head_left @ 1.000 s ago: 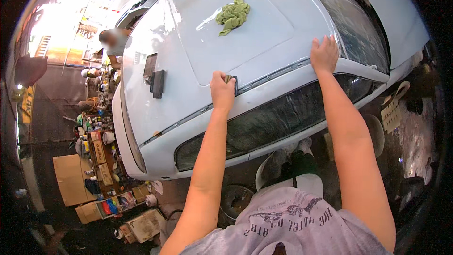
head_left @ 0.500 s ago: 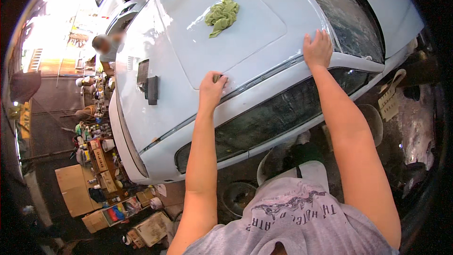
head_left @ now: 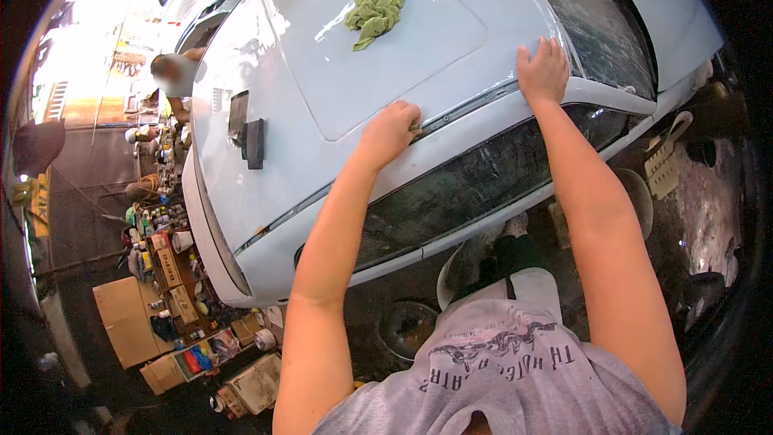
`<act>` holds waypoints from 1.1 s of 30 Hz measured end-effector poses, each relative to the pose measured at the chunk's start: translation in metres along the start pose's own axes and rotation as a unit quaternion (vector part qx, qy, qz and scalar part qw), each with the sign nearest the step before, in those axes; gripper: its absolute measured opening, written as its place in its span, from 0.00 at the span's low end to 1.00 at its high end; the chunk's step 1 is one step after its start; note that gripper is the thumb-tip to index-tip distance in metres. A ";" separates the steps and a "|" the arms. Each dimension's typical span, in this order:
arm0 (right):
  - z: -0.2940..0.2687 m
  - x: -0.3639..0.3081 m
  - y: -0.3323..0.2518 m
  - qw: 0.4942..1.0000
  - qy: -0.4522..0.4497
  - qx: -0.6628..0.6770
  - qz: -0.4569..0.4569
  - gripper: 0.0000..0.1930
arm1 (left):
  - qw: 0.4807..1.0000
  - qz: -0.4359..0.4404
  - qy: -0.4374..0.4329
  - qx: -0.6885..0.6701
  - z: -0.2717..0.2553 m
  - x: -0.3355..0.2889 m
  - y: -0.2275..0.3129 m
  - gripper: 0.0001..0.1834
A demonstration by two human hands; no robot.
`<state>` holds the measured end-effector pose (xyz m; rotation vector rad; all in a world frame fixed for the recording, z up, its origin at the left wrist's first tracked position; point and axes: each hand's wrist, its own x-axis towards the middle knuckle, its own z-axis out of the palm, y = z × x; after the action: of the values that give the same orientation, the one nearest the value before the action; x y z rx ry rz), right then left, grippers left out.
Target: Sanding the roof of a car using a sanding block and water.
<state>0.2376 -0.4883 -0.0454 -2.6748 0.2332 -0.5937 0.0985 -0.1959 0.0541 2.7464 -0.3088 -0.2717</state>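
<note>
A pale, whitish car roof [head_left: 322, 56] spreads out in front of me. My left hand [head_left: 390, 134] is closed around a small folded brownish piece [head_left: 415, 126], mostly hidden by the fingers, at the roof's near edge beside the dark roof channel [head_left: 459, 115]. Farther right, my right hand [head_left: 543, 72] rests palm down on the roof near the dusty windshield, fingers stretched out and holding nothing. A crumpled green cloth [head_left: 375, 14] lies on the roof beyond both hands. Toward the left on the roof are a black block [head_left: 254, 145] and a dark flat piece [head_left: 238, 116].
Below the roof edge runs the dark side window [head_left: 435, 197]. At the left, another person [head_left: 173, 76] is beyond the car. Cardboard boxes [head_left: 129, 318] and cluttered bottles stand lower left. A perforated beige panel [head_left: 664, 167] is at the right.
My left hand has slid right and slightly away along the roof edge with the small piece. My right hand stays nearly in place. The person at the left has shifted posture.
</note>
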 end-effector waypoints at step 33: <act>0.002 0.000 0.003 0.999 0.020 -0.020 -0.016 0.29 | 0.993 -0.077 -0.047 0.079 -0.026 -0.088 -0.064 0.10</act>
<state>0.2385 -0.4901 -0.0480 -2.7109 0.2159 -0.6592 0.0313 -0.1073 0.0673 2.9243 -0.1473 -0.4363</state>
